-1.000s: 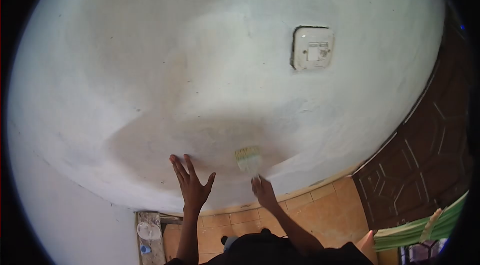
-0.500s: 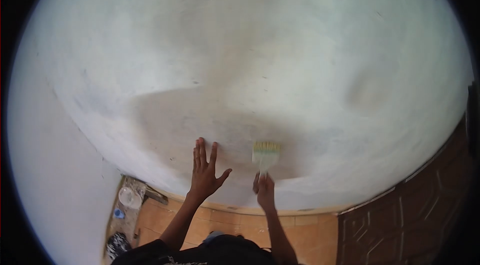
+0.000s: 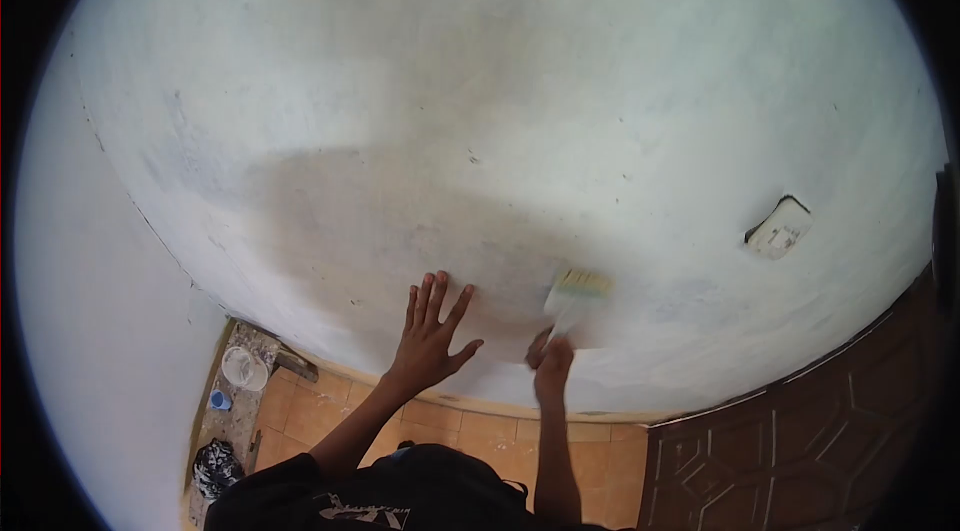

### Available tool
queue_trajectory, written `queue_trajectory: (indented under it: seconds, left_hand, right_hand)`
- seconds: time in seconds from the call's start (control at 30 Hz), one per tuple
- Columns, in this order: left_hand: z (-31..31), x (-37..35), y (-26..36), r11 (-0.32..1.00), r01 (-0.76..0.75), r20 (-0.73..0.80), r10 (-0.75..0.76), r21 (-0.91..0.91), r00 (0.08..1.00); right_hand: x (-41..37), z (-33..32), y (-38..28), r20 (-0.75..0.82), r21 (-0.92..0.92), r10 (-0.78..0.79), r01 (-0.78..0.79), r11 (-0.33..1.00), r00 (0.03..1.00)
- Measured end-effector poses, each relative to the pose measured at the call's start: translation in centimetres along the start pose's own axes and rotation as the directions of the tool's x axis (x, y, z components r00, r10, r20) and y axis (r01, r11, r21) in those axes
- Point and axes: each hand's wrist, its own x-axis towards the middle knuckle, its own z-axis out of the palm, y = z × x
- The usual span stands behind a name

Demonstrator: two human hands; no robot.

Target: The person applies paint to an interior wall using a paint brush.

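Note:
My right hand [image 3: 553,363] is closed around the handle of a wide flat paintbrush [image 3: 578,299], whose pale bristles point up against the whitish wall [image 3: 680,171]. Brush and hand are slightly blurred by motion. To the left, my left hand [image 3: 428,343] rests with spread fingers on or close to the same wall, holding nothing. A broad shadow covers the wall around both hands.
At lower left, a stained plank [image 3: 236,423] bears a clear plastic tub [image 3: 243,368], a blue cup [image 3: 220,400] and a black-and-white bundle [image 3: 216,468]. A switch plate [image 3: 779,229] sits tilted in the wall at right. A dark panelled door [image 3: 790,431] borders orange floor tiles [image 3: 440,421].
The paintbrush and my right hand have moved right, and the brush now tilts rightward. My left hand appears slightly farther right. The view has shifted, and the switch plate now shows clearly.

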Motion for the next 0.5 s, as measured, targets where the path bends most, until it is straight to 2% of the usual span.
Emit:
queue_trajectory:
  seconds: [0.07,0.1,0.13,0.3,0.37,0.43,0.5]
  left_hand:
    - [0.6,-0.3,-0.3,1.000,-0.001,0.026,0.001,-0.007,1.000]
    - [0.9,-0.6,-0.4,1.000,-0.002,0.028,0.003,-0.013,1.000]
    - [1.1,-0.7,-0.5,1.000,-0.008,0.032,0.008,-0.019,0.999]
    - [2.9,-0.5,-1.5,0.998,-0.065,-0.007,0.065,0.015,0.998]
    - [3.2,-0.5,-1.5,0.998,-0.055,-0.023,0.055,0.006,0.998]
    - [3.0,-0.4,-1.7,0.998,-0.056,-0.004,0.056,-0.009,0.998]
    - [2.7,-0.5,-1.7,0.998,-0.055,0.011,0.056,-0.022,0.998]
  right_hand:
    - [-3.9,-0.2,3.7,-0.028,-0.024,0.157,-0.158,0.987,0.987]
    - [-6.0,-0.5,4.9,-0.025,0.009,0.286,-0.286,0.958,0.958]
    - [-7.6,0.2,4.2,-0.060,-0.013,0.359,-0.360,0.933,0.931]
    - [-3.3,2.3,-2.7,-0.154,0.115,0.056,-0.039,0.993,0.987]
    - [-0.6,3.3,-6.3,-0.149,0.088,0.010,0.004,0.996,0.989]
    - [1.0,3.6,-6.7,-0.176,0.078,0.035,-0.022,0.997,0.984]
    - [-0.2,2.5,-2.6,-0.153,0.068,0.046,-0.036,0.997,0.987]
